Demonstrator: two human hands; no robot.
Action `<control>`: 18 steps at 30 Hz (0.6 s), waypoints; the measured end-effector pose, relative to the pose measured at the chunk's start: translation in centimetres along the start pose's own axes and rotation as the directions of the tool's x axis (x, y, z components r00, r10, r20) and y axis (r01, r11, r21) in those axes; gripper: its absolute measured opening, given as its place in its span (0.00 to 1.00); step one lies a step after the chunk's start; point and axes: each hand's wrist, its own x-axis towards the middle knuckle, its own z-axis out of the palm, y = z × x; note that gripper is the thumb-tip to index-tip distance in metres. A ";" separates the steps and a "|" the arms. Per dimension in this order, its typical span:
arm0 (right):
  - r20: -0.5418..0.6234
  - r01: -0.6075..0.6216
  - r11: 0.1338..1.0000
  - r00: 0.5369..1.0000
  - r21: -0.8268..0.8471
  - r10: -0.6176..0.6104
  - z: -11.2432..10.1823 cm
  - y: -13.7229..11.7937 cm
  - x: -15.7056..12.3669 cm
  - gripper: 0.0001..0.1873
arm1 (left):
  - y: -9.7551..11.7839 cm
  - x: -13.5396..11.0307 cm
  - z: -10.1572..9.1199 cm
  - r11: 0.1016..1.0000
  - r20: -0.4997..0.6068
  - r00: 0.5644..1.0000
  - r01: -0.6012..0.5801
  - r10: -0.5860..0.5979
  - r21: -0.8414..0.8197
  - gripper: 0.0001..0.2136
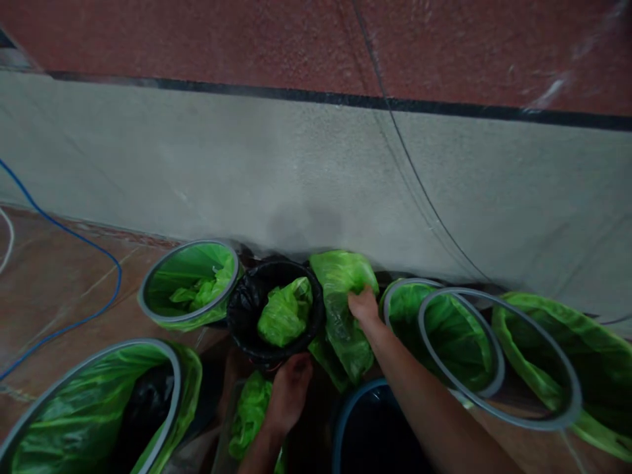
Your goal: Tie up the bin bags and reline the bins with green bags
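My right hand (364, 307) grips the side of a green plastic bag (342, 296), which stands upright against the wall with its lower end hanging down. To its left is a bin lined with a black bag (237, 309), and a crumpled green plastic bag (285, 316) lies inside it. My left hand (292, 382) is just at the front of that bin, fingers curled in; whatever they hold is hidden in shadow. Under my left forearm, a container holds more crumpled green plastic (251, 415).
Green-lined bins with grey rims stand at the back left (148, 316), front left (93, 355) and right (494, 388). A loose-looking grey ring (575, 395) overlaps the right-hand ones. A dark blue-rimmed bucket (340, 415) sits in front of me. A blue cable (74, 230) crosses the floor.
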 end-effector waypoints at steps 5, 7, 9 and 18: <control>-0.164 0.279 0.957 0.951 0.083 -0.263 -0.5 -2.2 -3.3 0.32 | -0.4 -1.1 0.0 0.998 -0.001 1.000 0.017 -0.017 -0.057 0.17; 0.030 0.248 0.966 0.968 0.068 -0.250 0.2 -2.1 -3.1 0.29 | -0.8 -2.2 -0.7 0.995 -0.017 0.999 0.046 -0.048 -0.086 0.17; 0.201 0.188 0.980 0.960 0.058 -0.196 0.6 -1.4 -2.3 0.30 | -1.4 -3.8 -2.0 0.994 -0.067 0.995 0.070 -0.076 -0.085 0.16; -0.004 0.305 0.952 0.952 0.027 -0.305 -3.5 -4.4 -10.4 0.22 | -6.5 -10.0 -5.8 0.904 -0.521 0.816 0.389 -0.250 0.176 0.23</control>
